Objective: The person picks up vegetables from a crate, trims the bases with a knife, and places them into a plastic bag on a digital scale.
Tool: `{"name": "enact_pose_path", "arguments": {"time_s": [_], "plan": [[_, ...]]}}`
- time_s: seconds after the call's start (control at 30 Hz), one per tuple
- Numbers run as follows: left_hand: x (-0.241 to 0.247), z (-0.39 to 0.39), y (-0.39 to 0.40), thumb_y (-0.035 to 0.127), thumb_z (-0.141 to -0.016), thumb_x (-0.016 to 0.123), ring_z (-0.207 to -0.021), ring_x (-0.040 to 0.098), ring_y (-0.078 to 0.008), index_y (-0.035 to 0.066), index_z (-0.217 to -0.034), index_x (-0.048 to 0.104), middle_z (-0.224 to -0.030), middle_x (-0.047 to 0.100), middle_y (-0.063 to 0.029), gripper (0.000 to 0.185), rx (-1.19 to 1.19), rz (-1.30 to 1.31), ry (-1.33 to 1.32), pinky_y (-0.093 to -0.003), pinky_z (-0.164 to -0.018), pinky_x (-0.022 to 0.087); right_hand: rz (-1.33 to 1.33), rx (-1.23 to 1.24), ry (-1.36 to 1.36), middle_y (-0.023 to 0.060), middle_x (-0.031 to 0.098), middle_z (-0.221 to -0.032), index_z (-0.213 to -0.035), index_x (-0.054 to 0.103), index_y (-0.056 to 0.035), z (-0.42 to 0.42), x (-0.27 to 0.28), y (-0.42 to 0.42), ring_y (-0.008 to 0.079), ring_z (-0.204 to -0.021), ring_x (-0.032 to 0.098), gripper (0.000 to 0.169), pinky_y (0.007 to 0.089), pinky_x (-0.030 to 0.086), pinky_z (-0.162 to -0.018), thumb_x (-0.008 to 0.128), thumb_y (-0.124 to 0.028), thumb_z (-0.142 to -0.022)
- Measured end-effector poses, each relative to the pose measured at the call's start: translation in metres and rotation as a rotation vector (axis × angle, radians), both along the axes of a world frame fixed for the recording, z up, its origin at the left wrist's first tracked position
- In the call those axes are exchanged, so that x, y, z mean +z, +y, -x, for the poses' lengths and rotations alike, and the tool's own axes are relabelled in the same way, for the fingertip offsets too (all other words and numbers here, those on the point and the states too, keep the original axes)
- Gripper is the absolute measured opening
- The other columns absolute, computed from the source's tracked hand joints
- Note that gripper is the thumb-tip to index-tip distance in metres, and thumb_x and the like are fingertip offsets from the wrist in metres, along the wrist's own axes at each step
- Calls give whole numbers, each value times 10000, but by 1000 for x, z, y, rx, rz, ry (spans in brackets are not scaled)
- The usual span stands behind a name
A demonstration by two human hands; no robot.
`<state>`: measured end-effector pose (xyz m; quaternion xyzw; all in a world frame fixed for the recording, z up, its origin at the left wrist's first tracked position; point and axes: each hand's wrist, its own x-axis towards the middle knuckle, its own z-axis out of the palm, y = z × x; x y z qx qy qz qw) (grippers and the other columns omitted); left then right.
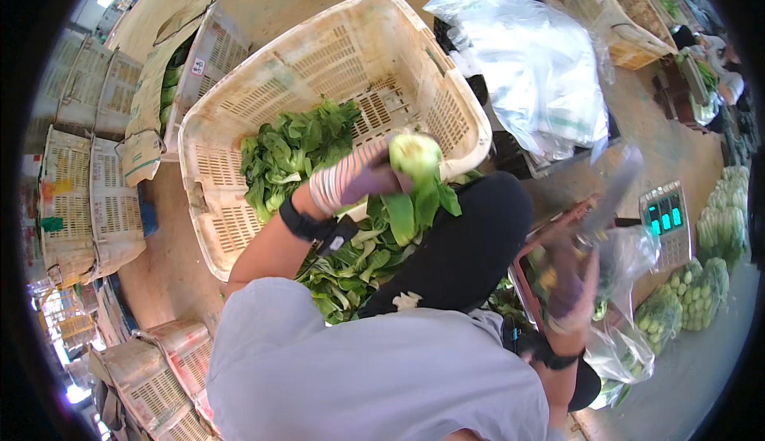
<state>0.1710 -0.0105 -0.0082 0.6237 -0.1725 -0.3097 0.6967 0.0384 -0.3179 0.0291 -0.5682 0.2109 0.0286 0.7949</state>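
Observation:
My left hand [379,178], in a striped glove with purple-coated fingers, is shut on a bok choy head [415,154] with its pale cut base up and leaves hanging over my knee. Below that hand is the near rim of a large white plastic crate [334,40], with a pile of leafy greens [299,148] in its left part. On the right, my gloved right hand [565,285] grips a knife [615,193], its blade pointing up and away; both are blurred by motion. Loose leaves [358,268] lie between the crate and my lap.
Clear plastic bags [532,64] cover a dark crate beyond my knee. A digital scale [666,226] with a lit display stands at right, near bagged vegetables [681,297]. A reddish crate [532,262] is beside my right hand. Stacked crates [89,202] line the left; another person [720,64] is far right.

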Motion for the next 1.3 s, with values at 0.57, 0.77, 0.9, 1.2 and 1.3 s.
{"name": "enact_pose_path", "arguments": {"time_s": [0.57, 0.77, 0.9, 1.2, 1.3], "plan": [[55, 138, -45, -7, -726, 699, -1044, 569, -158, 39, -1253, 504, -1143, 602, -83, 564, 197, -354, -416, -303, -886, 475, 413, 333, -478, 53, 631, -959, -1078, 512, -17, 30, -12, 86, 107, -858, 595, 425, 257, 504, -745, 766, -117, -751], [61, 127, -40, 43, -808, 532, -830, 546, -82, 10, -1264, 492, -934, 602, -32, 458, 40, -195, 108, -219, -757, 448, -33, 343, -175, 20, 599, -925, -1073, 520, -37, 24, -30, 75, 86, -805, 578, 307, 227, 492, -680, 658, -2, -801], [47, 128, -39, 59, -799, 506, -756, 548, -83, 17, -1249, 496, -886, 597, -28, 452, 109, -108, 256, -211, -678, 446, -146, 310, -89, 18, 597, -934, -1076, 516, -35, 25, -28, 81, 86, -799, 569, 321, 226, 486, -681, 667, -8, -793], [50, 133, -30, 50, -764, 503, -627, 574, -135, -5, -1241, 495, -793, 606, -72, 479, 103, 130, 504, -251, -595, 482, 96, 458, -197, 22, 586, -957, -1108, 510, -26, 28, -21, 76, 85, -820, 547, 395, 240, 472, -725, 706, -75, -769], [49, 135, -17, 38, -761, 501, -623, 583, -144, -14, -1180, 524, -776, 607, -83, 423, 102, 195, 560, -262, -594, 492, -94, 522, -50, 19, 578, -951, -1100, 509, -30, 29, -9, 75, 84, -812, 541, 355, 246, 471, -718, 669, -36, -784]]}}
